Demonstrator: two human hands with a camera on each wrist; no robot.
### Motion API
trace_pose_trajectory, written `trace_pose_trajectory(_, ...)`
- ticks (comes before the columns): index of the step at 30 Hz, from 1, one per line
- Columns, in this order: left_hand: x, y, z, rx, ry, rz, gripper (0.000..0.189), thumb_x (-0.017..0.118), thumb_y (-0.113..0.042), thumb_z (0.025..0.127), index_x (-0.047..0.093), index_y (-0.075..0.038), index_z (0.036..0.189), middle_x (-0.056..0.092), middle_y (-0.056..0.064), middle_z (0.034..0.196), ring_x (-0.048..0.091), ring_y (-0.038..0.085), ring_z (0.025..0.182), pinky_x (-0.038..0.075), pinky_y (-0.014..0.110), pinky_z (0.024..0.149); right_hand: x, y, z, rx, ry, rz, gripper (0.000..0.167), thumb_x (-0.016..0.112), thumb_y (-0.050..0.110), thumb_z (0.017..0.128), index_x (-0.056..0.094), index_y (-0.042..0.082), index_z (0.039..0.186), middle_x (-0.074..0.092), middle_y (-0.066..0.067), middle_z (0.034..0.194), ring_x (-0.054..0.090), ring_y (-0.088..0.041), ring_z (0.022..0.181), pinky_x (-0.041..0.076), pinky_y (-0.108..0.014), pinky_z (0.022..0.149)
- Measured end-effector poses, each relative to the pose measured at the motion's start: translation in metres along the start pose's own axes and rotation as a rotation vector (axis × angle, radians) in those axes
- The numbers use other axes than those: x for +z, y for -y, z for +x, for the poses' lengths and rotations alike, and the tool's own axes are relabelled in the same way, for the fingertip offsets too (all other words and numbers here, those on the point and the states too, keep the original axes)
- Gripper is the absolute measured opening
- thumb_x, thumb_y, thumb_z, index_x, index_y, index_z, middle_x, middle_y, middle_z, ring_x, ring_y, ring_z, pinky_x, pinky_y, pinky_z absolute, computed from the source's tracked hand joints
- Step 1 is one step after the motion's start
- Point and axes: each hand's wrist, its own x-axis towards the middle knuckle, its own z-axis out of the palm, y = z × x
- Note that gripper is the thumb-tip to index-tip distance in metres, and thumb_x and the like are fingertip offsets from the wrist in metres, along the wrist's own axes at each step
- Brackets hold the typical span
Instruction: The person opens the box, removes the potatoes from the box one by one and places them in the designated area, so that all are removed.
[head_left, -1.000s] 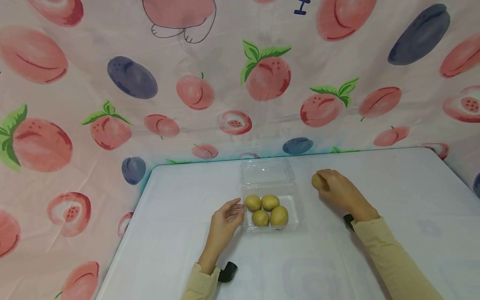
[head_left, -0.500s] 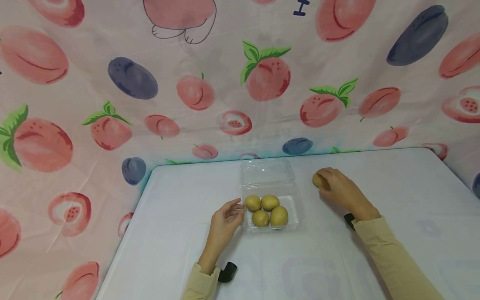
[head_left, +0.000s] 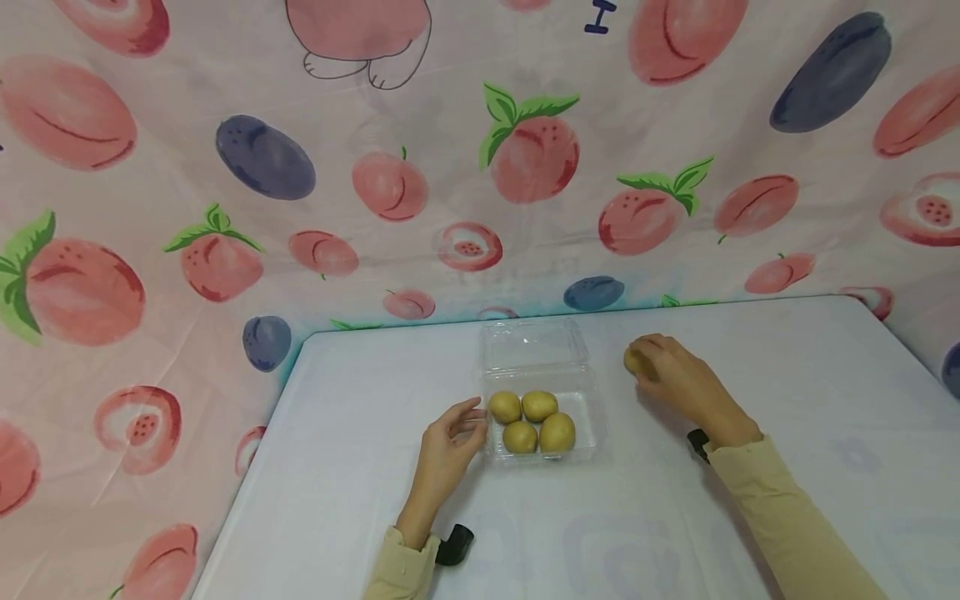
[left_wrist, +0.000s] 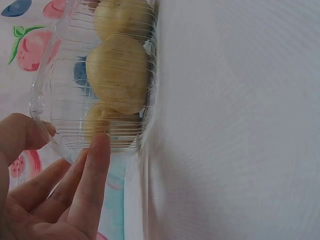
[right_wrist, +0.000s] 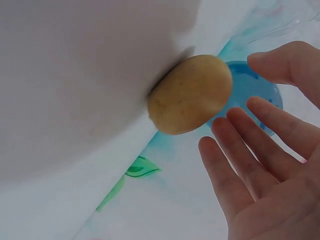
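Several yellow potatoes (head_left: 557, 433) sit in the left part of a clear plastic clamshell container (head_left: 590, 425), whose lid (head_left: 534, 345) is folded back. My left hand (head_left: 442, 450) is at the container's left edge. In the left wrist view, the thumb (left_wrist: 30, 131) lies at the rim and the fingers (left_wrist: 92, 175) at the outer side wall, pinching it. To the right of the container, another potato (right_wrist: 192, 95) rests on the table. My right hand (head_left: 678, 379) is reached over it. Its fingers (right_wrist: 225, 175) look extended and spread beside the potato in the right wrist view.
A white cloth covers the table (head_left: 337, 400). Behind it and along the left hangs a fruit-print curtain (head_left: 420, 258). Each wrist, under a beige sleeve (head_left: 780, 508), wears a small black camera (head_left: 454, 546).
Both hands, the container and the potatoes stay almost in place. Only a slight shift of the whole head view shows.
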Motion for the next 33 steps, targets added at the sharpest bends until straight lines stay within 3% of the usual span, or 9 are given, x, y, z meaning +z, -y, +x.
trace_pose_trajectory(12, 0.000, 0.000, 0.000, -0.001, -0.004, 0.007, 0.040, 0.066, -0.008, 0.093, 0.059, 0.000, 0.132, 0.069, 0.018, 0.116, 0.068, 0.027, 0.105, 0.056, 0.024, 0.086, -0.001, 0.020, -0.003, -0.060, -0.039, 0.000, 0.046, 0.076, 0.003, 0.084, 0.059, -0.008, 0.125, 0.058, -0.023, 0.126, 0.056, -0.038, 0.116, 0.050, -0.053, 0.098)
trace_pose_trajectory(25, 0.000, 0.002, 0.000, 0.002, -0.001, 0.011, 0.040, 0.066, -0.008, 0.094, 0.059, 0.002, 0.132, 0.069, 0.018, 0.115, 0.068, 0.028, 0.104, 0.057, 0.024, 0.084, 0.003, 0.034, -0.003, -0.199, -0.115, -0.052, 0.046, 0.079, 0.002, 0.079, 0.061, -0.008, 0.120, 0.061, -0.022, 0.120, 0.059, -0.036, 0.111, 0.054, -0.050, 0.091)
trace_pose_trajectory(33, 0.000, 0.001, 0.000, -0.006, -0.003, 0.005, 0.040, 0.066, -0.008, 0.094, 0.059, 0.001, 0.133, 0.069, 0.018, 0.116, 0.067, 0.027, 0.105, 0.056, 0.023, 0.086, 0.002, 0.043, -0.003, -0.233, -0.100, -0.063, 0.047, 0.080, 0.004, 0.079, 0.062, -0.008, 0.121, 0.062, -0.023, 0.120, 0.060, -0.038, 0.112, 0.053, -0.051, 0.095)
